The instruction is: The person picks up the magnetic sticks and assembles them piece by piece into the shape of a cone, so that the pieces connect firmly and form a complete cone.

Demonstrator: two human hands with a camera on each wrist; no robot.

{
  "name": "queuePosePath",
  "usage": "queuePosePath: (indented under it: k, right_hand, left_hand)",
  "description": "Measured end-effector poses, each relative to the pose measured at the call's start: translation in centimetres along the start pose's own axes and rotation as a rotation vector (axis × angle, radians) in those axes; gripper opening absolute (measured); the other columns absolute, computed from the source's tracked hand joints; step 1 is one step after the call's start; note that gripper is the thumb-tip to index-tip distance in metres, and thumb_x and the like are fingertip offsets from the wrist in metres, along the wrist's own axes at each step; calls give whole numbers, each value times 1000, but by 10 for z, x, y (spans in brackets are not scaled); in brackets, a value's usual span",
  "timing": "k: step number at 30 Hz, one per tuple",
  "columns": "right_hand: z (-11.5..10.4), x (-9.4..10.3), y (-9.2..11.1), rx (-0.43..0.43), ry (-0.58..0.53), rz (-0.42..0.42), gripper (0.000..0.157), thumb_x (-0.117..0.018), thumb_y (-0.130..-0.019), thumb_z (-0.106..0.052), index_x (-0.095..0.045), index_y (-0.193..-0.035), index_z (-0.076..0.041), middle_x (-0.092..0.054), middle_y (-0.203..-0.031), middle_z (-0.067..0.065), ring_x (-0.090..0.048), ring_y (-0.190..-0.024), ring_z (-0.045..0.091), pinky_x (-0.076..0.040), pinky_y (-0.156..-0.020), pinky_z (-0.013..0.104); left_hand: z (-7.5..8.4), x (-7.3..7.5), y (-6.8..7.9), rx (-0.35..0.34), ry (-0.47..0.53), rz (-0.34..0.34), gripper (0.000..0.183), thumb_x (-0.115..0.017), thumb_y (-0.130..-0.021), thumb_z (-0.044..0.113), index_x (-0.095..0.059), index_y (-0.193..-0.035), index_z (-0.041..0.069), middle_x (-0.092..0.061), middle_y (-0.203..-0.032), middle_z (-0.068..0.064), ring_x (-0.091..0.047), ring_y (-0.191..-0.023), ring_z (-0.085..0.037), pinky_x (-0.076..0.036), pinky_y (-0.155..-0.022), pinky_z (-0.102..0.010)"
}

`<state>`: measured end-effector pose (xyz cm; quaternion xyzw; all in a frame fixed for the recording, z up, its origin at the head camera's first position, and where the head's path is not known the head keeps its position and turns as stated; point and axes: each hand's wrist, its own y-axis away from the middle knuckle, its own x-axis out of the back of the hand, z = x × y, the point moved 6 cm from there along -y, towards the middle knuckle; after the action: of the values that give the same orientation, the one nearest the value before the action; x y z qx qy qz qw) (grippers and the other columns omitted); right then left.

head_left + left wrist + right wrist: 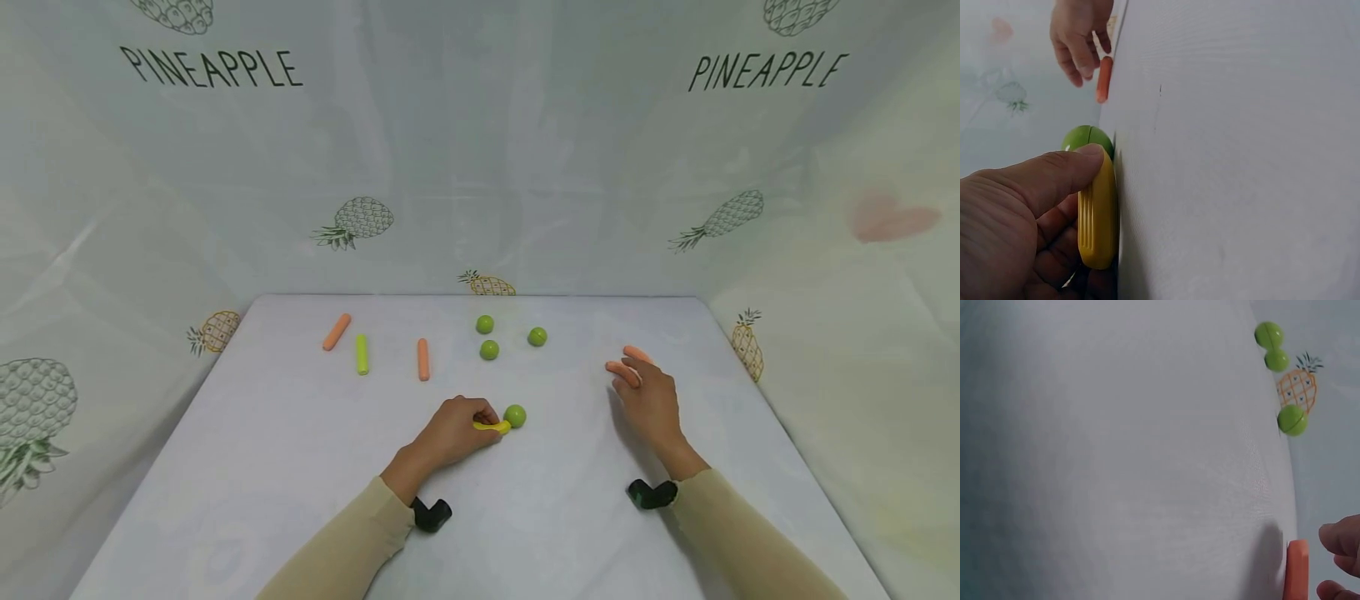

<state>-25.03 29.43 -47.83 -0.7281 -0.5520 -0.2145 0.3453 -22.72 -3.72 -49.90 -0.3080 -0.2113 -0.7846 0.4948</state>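
Pinching ribbed yellow stick (1099,219) in left hand (456,431) beside green ball (515,416), not yet released. Poising empty right hand (652,406) near orange sticks (624,372).

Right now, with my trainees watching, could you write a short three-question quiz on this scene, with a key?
1. Count: in the head view, how many green balls are on the table?
2. True or false: two orange sticks lie close by the right hand.
3. Multiple choice: which thing does the left hand pinch?
a) a lime stick
b) a yellow piece
c) an orange stick

Key:
1. Four
2. True
3. b
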Motion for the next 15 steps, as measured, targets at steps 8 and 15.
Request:
queuePosePath:
  k: [8,15]
  right_hand:
    - [0,-4,1,17,24,-38,37,-68,-97,-2,-66,-133,8,-64,-144,21,-70,-105,43,-53,-83,49]
    - [-10,-15,9,-23,33,-159,25,-67,-101,-12,-67,-122,2,-73,-120,23,-70,-105,38,-52,-84,47]
  left_hand:
    - [0,0,0,-1,3,-12,10,-82,-93,29,-76,-100,24,-68,-89,16,-60,-88,-6,-51,-81,-28]
    - [0,1,1,5,-3,-17,10,-82,-93,29,-76,-99,24,-68,-87,17,-59,-87,-6,-50,-80,-28]
